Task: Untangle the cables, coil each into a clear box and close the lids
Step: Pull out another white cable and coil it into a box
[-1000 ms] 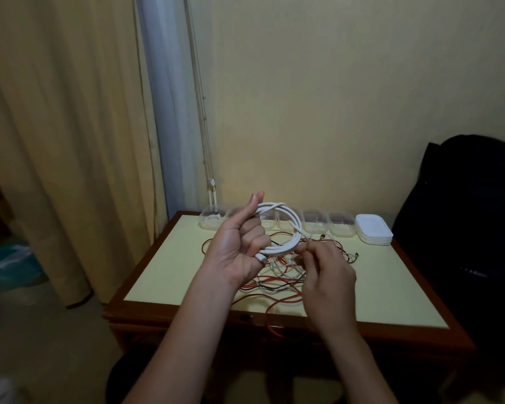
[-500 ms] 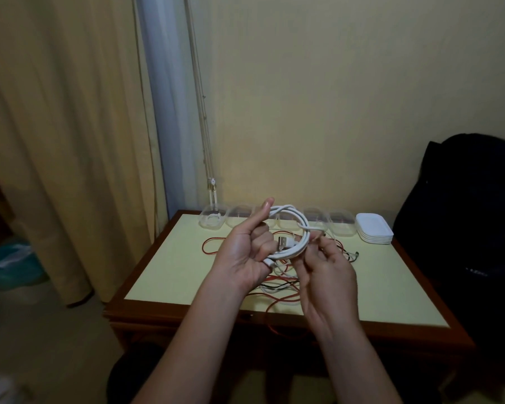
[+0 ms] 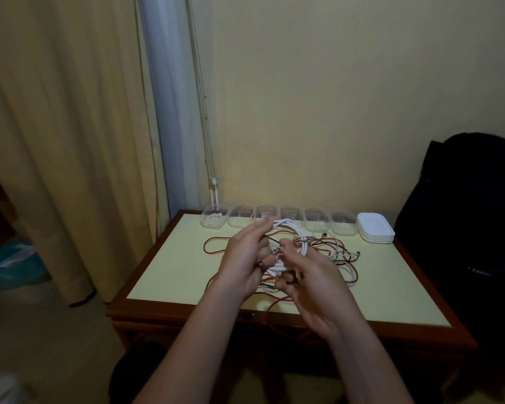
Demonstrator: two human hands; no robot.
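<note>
Looping thick white cable coil [image 3: 299, 233], left hand [image 3: 245, 265] and right hand [image 3: 314, 282] each with grip curled round it.

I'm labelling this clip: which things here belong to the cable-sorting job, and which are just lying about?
Job in hand: white cable, gripped by the left hand and right hand; tangled cables; row of clear boxes; stack of white lids.
Just lying about: dark bag; curtain; blind cords.
</note>
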